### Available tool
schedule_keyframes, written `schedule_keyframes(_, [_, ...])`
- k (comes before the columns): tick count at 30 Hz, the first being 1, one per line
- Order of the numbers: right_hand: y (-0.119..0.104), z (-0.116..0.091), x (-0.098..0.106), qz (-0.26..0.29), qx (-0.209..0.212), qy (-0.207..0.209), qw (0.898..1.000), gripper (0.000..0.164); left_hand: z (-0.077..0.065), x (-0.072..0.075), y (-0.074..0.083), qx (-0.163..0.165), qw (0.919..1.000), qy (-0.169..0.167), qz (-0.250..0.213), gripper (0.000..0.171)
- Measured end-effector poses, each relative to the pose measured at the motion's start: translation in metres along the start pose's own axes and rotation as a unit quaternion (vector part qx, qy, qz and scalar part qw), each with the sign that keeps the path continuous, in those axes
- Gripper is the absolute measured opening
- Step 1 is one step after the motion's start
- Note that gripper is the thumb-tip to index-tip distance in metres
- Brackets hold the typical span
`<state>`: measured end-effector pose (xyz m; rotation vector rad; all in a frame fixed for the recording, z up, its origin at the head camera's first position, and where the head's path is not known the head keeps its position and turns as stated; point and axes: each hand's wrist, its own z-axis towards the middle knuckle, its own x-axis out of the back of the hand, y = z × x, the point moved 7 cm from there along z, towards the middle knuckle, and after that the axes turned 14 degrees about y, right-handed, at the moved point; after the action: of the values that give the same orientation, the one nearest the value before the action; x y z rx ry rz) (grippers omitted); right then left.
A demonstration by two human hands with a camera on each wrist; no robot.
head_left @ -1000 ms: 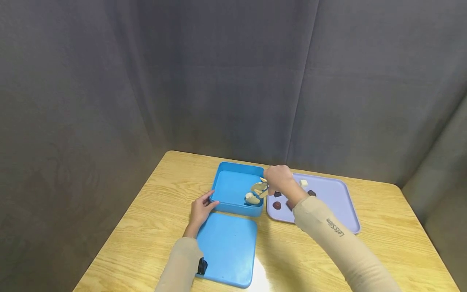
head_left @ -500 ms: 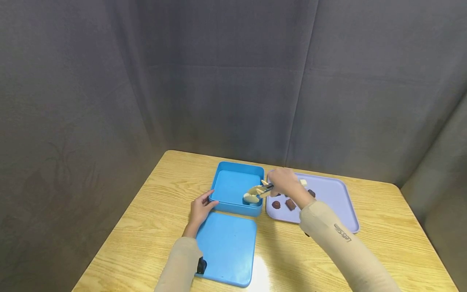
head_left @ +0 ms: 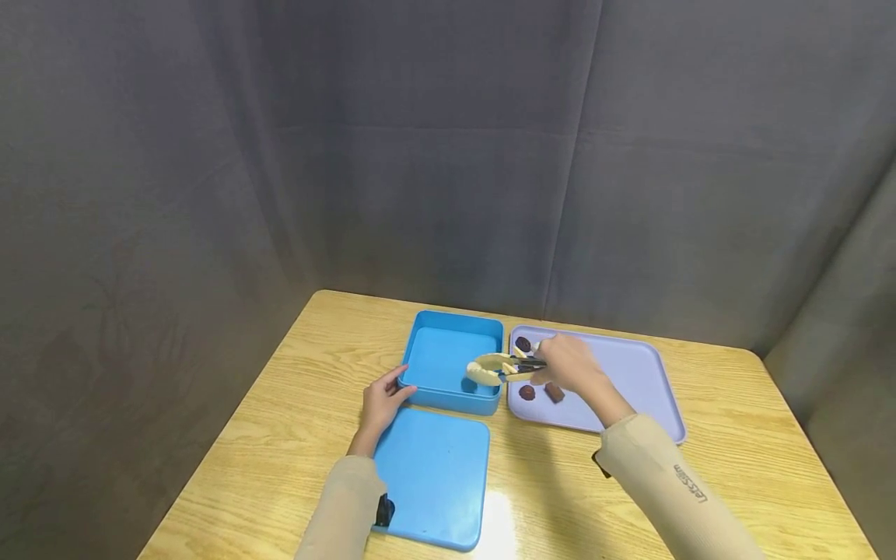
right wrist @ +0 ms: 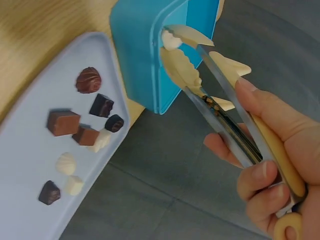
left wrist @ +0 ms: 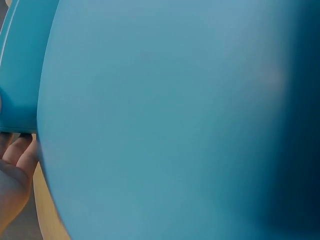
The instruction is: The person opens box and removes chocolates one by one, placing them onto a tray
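My left hand (head_left: 380,404) holds the near left corner of a blue box (head_left: 451,401), thumb along its front wall and fingers at its left side. In the left wrist view, part of that hand shows, its fingers (left wrist: 17,152) against the box wall. My right hand (head_left: 572,364) grips tongs (right wrist: 227,112) with cream, spoon-like ends and metal arms. Between their tips sits a small white chocolate (right wrist: 171,41), at the box's right inner side. Several chocolates, among them a ridged brown one (right wrist: 88,80) and a brown block (right wrist: 63,123), lie on the lilac tray (head_left: 630,381).
A flat blue lid (head_left: 434,474) lies on the wooden table (head_left: 280,435) in front of the box, under the left forearm. The tray stands close beside the box on the right. Behind the table hangs a grey curtain (head_left: 420,155).
My right hand has moved right and slightly nearer, turning the tongs more level. Their spread ends have come closer together over the box. My left hand stays at the corner.
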<state>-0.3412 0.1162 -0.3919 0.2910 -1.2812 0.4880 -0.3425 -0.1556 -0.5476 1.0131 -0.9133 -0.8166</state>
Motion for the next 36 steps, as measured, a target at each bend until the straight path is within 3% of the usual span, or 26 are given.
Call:
schedule_keyframes(5, [0.009,-0.016,-0.003,0.029,-0.016,0.022,0.999,0.022,0.001,0.002,-0.001,0.003,1.0,0.002,0.0,0.044])
schedule_keyframes(9, [0.015,-0.029,-0.004,0.051,-0.036,0.041,0.997,0.013,0.001,0.002,0.001,-0.001,1.0,0.002,-0.001,0.044])
schedule_keyframes(15, [0.019,-0.046,-0.001,0.055,-0.046,0.1,0.992,0.037,0.0,0.001,0.001,-0.001,1.0,0.0,-0.004,0.044])
schedule_keyframes(21, [0.019,-0.064,0.002,0.061,-0.048,0.146,0.986,0.039,0.001,0.001,0.002,-0.005,1.0,0.002,-0.005,0.043])
schedule_keyframes(29, [0.024,-0.086,0.008,0.072,-0.079,0.171,0.979,0.042,0.001,0.002,0.003,-0.005,1.0,-0.001,-0.006,0.043])
schedule_keyframes(36, [0.031,-0.104,0.013,0.074,-0.12,0.168,0.976,0.045,0.001,0.002,0.002,0.001,0.9999,0.001,-0.01,0.043])
